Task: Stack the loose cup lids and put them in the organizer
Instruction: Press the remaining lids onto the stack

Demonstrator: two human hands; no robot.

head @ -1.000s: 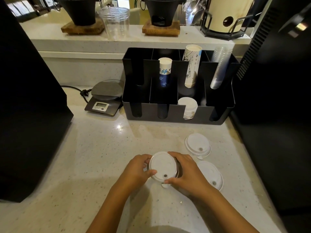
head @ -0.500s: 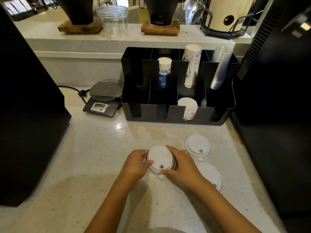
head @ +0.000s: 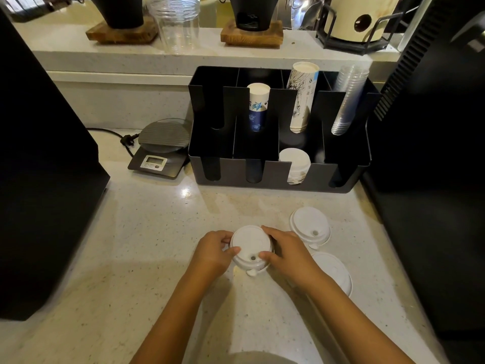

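Both hands hold a small stack of white cup lids on the pale counter. My left hand grips its left rim and my right hand its right rim, thumbs on top. Two loose white lids lie to the right: one further back, another nearer, partly hidden under my right forearm. The black organizer stands behind, with a stack of white lids in a front compartment and paper cups and clear cups in the back ones.
A digital scale sits left of the organizer, its cord trailing left. Large black machines flank the counter at left and right. A raised shelf behind carries a clear jar and black drippers on wooden blocks.
My hands and the lid stack have shifted slightly away from me, towards the organizer, and the lids sit more squarely together. The two loose lids have not moved.
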